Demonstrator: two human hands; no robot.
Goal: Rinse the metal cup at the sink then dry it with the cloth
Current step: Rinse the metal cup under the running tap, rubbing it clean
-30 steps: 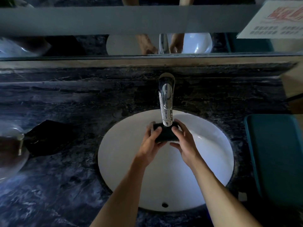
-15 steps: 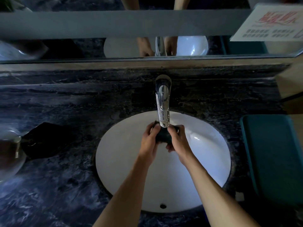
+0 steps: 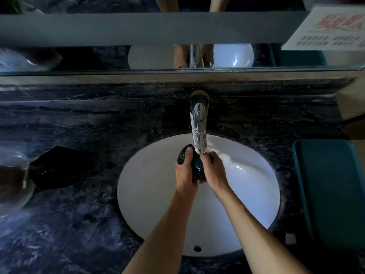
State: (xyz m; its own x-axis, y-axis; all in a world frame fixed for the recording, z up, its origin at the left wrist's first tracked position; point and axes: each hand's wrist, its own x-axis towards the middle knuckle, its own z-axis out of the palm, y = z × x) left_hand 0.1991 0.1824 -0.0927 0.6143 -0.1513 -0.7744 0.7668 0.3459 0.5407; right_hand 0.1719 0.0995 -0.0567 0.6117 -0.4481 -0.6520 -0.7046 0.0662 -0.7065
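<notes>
A dark cloth (image 3: 57, 168) lies on the marble surface (image 3: 79, 224), dim. Over the sink (image 3: 150, 194), the left hand (image 3: 184, 175) and right hand (image 3: 214, 172) both grip the dark cup (image 3: 197, 169) beneath the faucet (image 3: 198, 131), half hidden, long axis slanting left-back to right-front.

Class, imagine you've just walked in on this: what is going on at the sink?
A person is holding a dark cup under the tap over the white sink. The left hand grips it with the thumb across its side, and the right hand holds it from the other side. A dark cloth lies on the marble counter to the left, not yet used.
</notes>
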